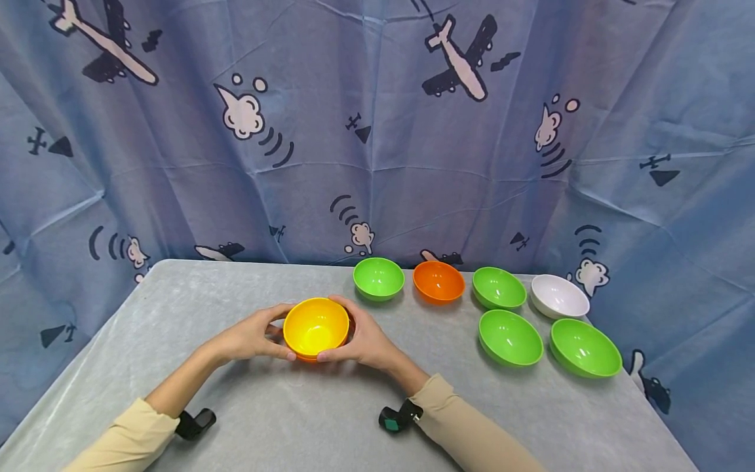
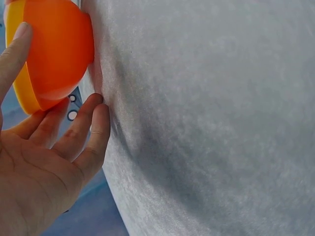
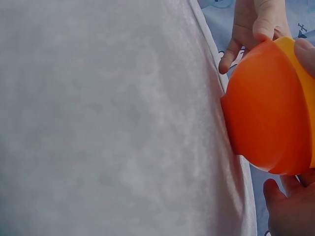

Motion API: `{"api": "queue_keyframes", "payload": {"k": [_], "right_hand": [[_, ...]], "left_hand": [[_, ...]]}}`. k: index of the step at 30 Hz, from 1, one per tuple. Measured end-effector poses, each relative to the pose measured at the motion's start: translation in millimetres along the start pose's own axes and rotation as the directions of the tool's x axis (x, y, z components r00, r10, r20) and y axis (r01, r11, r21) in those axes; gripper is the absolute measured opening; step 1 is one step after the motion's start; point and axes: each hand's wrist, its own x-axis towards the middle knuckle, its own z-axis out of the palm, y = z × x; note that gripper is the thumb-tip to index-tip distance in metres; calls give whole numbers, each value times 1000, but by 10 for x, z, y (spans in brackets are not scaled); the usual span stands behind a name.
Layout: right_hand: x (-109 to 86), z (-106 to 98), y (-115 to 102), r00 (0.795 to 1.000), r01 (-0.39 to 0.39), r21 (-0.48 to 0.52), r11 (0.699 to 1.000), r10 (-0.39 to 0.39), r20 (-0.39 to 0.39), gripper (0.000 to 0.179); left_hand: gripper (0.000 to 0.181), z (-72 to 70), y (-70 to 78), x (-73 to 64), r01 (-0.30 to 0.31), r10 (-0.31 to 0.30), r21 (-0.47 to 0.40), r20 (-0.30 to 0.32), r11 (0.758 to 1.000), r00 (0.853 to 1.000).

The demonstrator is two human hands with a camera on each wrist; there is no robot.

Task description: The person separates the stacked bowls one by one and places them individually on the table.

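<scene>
A yellow bowl [image 1: 316, 326] sits nested inside an orange bowl [image 2: 59, 49], with its yellow rim standing above the orange one. The orange bowl's base meets the grey cloth in both wrist views. From the left, my left hand [image 1: 258, 335] holds the yellow bowl, thumb at the near side and fingers round the far side. My right hand [image 1: 367, 335] grips it from the opposite side, thumb near the front rim. In the right wrist view the right thumb [image 3: 306, 56] lies on the yellow rim; part of that hand is out of frame.
Behind, a green bowl [image 1: 379, 279], another orange bowl [image 1: 439, 282], a second green bowl [image 1: 499, 288] and a white bowl [image 1: 560, 297] form a row. Two more green bowls [image 1: 510, 338] stand in front at right. A patterned curtain [image 1: 377, 131] hangs beyond the cloth-covered table [image 1: 283, 426].
</scene>
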Motion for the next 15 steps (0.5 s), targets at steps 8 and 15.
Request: {"api": "queue_keyframes", "payload": {"k": [8, 15], "right_hand": [[12, -29, -61, 1000, 20, 10, 1000, -20, -13, 97], [8, -78, -118, 998, 52, 32, 998, -51, -36, 97]], "left_hand": [[90, 14, 24, -7, 7, -6, -28, 5, 1000, 1000], [89, 24, 40, -13, 7, -7, -34, 4, 999, 1000]]}}
